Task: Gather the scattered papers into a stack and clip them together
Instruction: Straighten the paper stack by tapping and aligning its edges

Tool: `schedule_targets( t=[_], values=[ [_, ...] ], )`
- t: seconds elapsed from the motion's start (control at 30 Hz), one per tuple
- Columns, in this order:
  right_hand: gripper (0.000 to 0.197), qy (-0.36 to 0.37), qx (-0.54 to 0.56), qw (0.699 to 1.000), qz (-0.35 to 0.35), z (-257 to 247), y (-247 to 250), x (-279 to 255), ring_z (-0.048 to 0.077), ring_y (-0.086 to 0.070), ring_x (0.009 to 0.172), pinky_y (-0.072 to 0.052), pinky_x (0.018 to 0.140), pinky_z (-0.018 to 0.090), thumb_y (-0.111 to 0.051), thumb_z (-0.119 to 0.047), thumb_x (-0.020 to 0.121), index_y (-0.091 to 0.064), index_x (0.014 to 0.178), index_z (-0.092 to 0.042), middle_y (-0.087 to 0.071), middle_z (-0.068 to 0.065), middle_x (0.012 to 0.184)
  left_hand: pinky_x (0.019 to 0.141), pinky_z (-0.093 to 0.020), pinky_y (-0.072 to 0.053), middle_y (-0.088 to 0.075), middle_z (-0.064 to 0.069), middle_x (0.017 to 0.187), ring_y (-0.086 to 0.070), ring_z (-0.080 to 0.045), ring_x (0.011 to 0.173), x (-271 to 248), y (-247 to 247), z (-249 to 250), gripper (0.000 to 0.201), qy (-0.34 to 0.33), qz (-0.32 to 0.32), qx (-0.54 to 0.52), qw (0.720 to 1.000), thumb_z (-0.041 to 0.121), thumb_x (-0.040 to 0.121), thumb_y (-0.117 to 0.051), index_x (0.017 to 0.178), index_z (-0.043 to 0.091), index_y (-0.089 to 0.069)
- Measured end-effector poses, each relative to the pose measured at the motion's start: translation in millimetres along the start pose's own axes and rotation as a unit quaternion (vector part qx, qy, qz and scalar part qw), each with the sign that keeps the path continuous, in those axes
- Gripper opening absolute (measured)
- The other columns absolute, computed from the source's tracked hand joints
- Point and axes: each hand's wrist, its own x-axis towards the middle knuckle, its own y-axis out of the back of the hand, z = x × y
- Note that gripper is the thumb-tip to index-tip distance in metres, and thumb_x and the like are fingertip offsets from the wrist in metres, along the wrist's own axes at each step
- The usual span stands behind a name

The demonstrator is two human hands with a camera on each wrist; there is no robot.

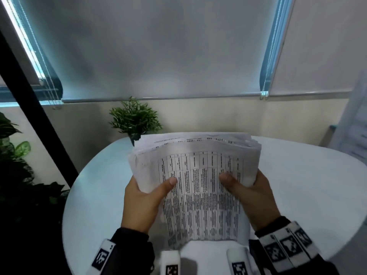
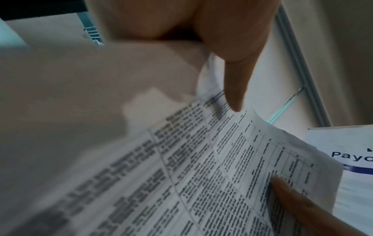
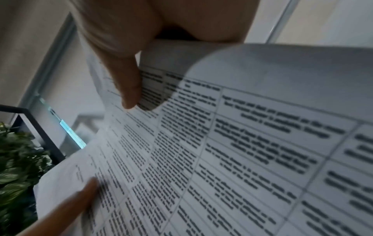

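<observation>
- Foliage of a large dark plant (image 1: 14,155) fills the left edge of the head view, beside a black slanted post (image 1: 37,120); a window strip with a bead cord sits above it.
- Round white surface (image 1: 297,185) spreads across the middle and right of the scene, with a lowered grey blind (image 1: 158,46) and a cream wall behind it.
- Small potted plant (image 1: 135,120) stands at the far left rim of the surface, its pot partly hidden behind the papers.
- Left hand (image 1: 143,201) has its grip closed on the left side of the stack of papers (image 1: 198,185), thumb on the printed top sheet, fingers hidden underneath.
- Stack is held up above the surface, roughly centred and tilted toward the person; its far edges are uneven, with several sheets stepped out of line.
- Right hand (image 1: 252,197) grips the right side of the stack the same way, thumb on top, fingers out of sight.
- Print on the top sheet is a table of small text, too blurred to read in any view.
- In the left wrist view a white sign (image 2: 355,159) at the right edge is cut off, showing only "Payo".
- Bare surface lies open on both sides of the hands, more to the right; its near rim is cut off by the frame.
</observation>
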Motion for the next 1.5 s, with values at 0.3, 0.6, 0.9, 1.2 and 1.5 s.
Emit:
schedule_targets(
  t=[0.3,0.6,0.9,1.2,1.5],
  values=[
    [0.086,-0.056,0.03,0.995,-0.073,10,21,1,0.033,-0.069,0.094,-0.058,0.07,0.036,-0.092,-0.042,0.036,-0.063,0.108,-0.006,-0.073,0.011,0.099,0.068,-0.024,-0.057,-0.074,0.0,0.103,-0.071,-0.017,0.093,2,16,4,0.086,0.003,-0.071,-0.023,0.997,0.039,0.038,-0.091,0.115,0.018,-0.06],
    [0.064,-0.03,0.046,0.997,-0.061,5,21,-2,0.025,-0.07,0.093,-0.057,0.069,0.031,-0.08,-0.013,0.059,-0.057,0.117,0.0,-0.073,0.009,0.102,0.079,-0.035,-0.059,-0.073,-0.004,0.106,-0.07,-0.019,0.097,1,10,8,0.075,-0.023,-0.048,-0.024,0.998,0.037,0.051,-0.083,0.118,0.014,-0.06],
    [0.049,-0.061,-0.017,0.995,-0.075,2,21,-13,0.015,-0.071,0.088,-0.056,0.067,0.022,-0.078,-0.016,0.06,-0.063,0.107,-0.014,-0.074,-0.002,0.097,0.064,-0.023,-0.058,-0.076,0.001,0.087,-0.073,-0.017,0.082,2,-3,8,0.037,0.011,0.036,-0.088,0.995,0.009,0.056,-0.077,0.092,0.013,-0.069],
    [0.07,-0.083,0.357,0.929,-0.055,10,-3,-28,0.035,-0.064,0.108,-0.054,0.082,0.052,-0.095,-0.018,0.041,-0.072,0.107,-0.026,-0.066,0.013,0.119,0.092,-0.055,-0.049,-0.062,-0.015,0.127,-0.06,-0.033,0.116,-6,-25,13,0.106,0.051,0.06,-0.331,0.94,0.04,0.041,-0.094,0.133,0.009,-0.052],
    [0.062,0.013,0.122,0.991,0.049,-23,50,-9,0.016,-0.069,0.062,-0.055,0.053,0.023,-0.092,-0.047,0.021,-0.075,0.073,-0.02,-0.072,0.003,0.069,0.057,-0.012,-0.053,-0.075,0.01,0.074,-0.069,-0.001,0.066,7,26,21,0.04,-0.02,-0.077,-0.1,0.992,0.027,0.06,-0.089,0.091,0.018,-0.067]
  ],
)
